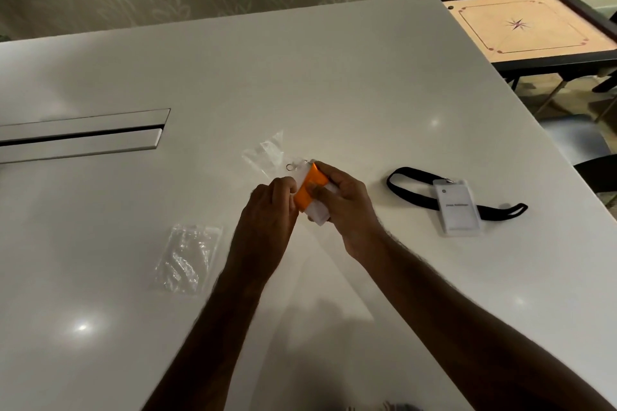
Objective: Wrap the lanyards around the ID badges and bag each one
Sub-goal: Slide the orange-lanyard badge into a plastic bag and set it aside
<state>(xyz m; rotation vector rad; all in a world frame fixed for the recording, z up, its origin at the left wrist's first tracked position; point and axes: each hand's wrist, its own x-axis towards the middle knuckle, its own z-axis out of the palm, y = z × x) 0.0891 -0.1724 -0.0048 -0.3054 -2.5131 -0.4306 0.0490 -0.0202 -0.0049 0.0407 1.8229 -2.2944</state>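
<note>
Both hands meet at the middle of the white table. My right hand grips a white ID badge with an orange lanyard wound around it. My left hand pinches the lanyard's left edge. A small metal ring sticks out above the badge. A clear plastic bag lies just beyond the hands. A second clear bag lies flat at the left. To the right, another ID badge rests on its loose black lanyard.
A recessed metal cable slot runs along the table's left side. Beyond the table's right edge stands a carrom board on a dark frame. A patterned wall is behind.
</note>
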